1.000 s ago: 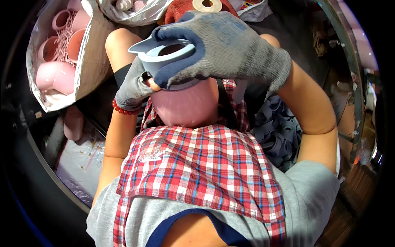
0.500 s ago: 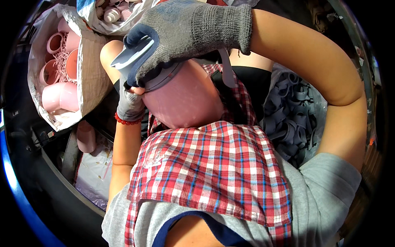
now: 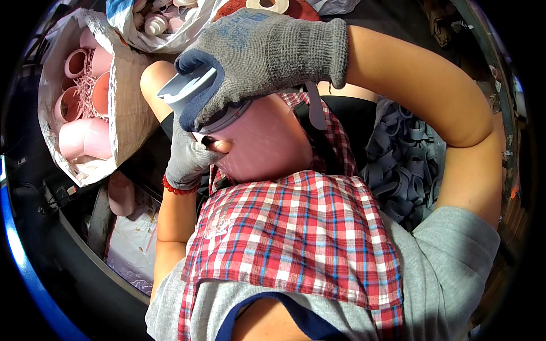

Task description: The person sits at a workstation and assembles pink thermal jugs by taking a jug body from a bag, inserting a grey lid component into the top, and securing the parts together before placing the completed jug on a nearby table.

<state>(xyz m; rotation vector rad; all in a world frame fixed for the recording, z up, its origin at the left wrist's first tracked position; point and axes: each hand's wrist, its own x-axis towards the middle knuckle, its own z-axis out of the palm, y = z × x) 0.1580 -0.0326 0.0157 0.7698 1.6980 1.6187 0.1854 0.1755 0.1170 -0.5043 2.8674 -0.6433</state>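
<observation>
A pink plastic jug body (image 3: pixel 270 142) lies tilted against my checked apron, above my lap. Around its upper-left end sits a grey-blue spouted collar (image 3: pixel 183 91); a grey-blue tongue-shaped piece (image 3: pixel 316 108) sticks out to the right of it. My right hand (image 3: pixel 242 59), in a grey knit glove with a dark blue palm, is closed over the collar from above. From below left, my left hand (image 3: pixel 190 159) grips the jug body, its bare thumb tip pressed on the pink side near the collar. The glove hides most of the collar and its joint with the body.
A white woven sack (image 3: pixel 131 108) of pink jug bodies stands at the left. Behind it another sack (image 3: pixel 165 41) holds pink-and-white pieces. Many grey-blue collars (image 3: pixel 401 162) fill a clear bag at my right. A cream ring (image 3: pixel 267 5) lies at the far edge.
My left thumb has moved right and down onto the jug's side, and the left wrist shows more. My right hand, collar and jug have shifted slightly down in the view.
</observation>
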